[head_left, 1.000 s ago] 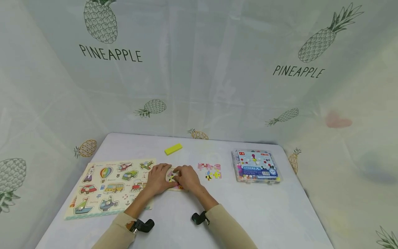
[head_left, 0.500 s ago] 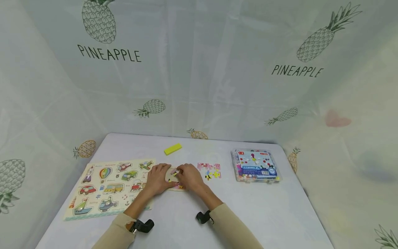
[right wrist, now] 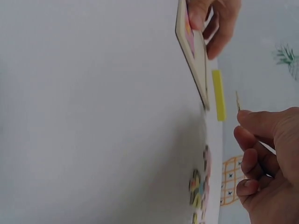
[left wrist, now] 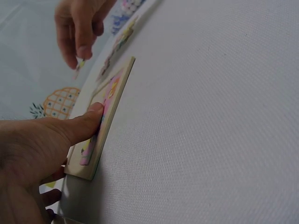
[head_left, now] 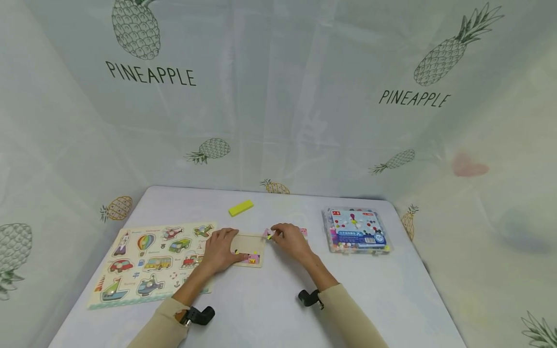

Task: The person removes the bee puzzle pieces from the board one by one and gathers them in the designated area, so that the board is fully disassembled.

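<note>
A small wooden puzzle board (head_left: 250, 241) lies on the table, with a row of pink and yellow jigsaw pieces (head_left: 254, 259) along its near side. My left hand (head_left: 221, 250) holds it at the left: the thumb presses on the pieces and the fingers are at the board's edge. Between thumb and fingertips, my right hand (head_left: 293, 241) pinches a jigsaw puzzle piece (right wrist: 238, 100), raised above the table just right of the board. In the right wrist view this piece appears edge-on. More loose pieces (right wrist: 196, 189) lie on the table, partly hidden by the right hand in the head view.
A large vehicle peg puzzle (head_left: 139, 285) lies at the left, beside the left hand. Behind the board is a yellow block (head_left: 241, 208). A clear plastic box (head_left: 357, 231) with a blue label stands at the back right. A pineapple-print curtain (head_left: 278, 96) hangs behind the table.
My right hand has lifted a piece from the board and moved right with it, uncovering the board's bare upper part. The left hand stays on the board.
</note>
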Motion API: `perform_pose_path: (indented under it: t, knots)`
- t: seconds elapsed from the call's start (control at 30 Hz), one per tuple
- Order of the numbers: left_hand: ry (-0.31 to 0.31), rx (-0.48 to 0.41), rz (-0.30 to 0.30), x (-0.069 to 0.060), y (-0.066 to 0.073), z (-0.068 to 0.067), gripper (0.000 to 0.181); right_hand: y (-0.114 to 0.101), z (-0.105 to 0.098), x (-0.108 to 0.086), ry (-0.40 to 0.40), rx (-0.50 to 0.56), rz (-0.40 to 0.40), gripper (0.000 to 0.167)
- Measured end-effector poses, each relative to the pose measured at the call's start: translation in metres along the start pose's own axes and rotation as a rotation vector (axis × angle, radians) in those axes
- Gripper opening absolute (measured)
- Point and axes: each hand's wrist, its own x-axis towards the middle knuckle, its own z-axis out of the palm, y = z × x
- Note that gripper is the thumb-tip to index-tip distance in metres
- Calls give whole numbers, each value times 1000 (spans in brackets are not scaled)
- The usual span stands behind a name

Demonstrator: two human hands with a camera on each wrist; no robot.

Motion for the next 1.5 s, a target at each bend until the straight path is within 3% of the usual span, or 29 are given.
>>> perform_pose_path:
  t: [0.3, 0.43, 1.1, 1.5]
  knots:
    - [-9, -7, 1, 1, 0, 1, 85, 19, -7, -9, -25, -79, 3, 19]
    - [-10, -1, -5, 0, -1, 0, 85, 24, -6, -11, -35, -140, -34, 17]
    - [-2, 10, 5, 1, -2, 0, 86, 26, -3, -15, 41, -276, -122, 11]
    - [-4, 5, 3, 0, -1, 1, 86, 29, -3, -16, 30, -274, -53, 10]
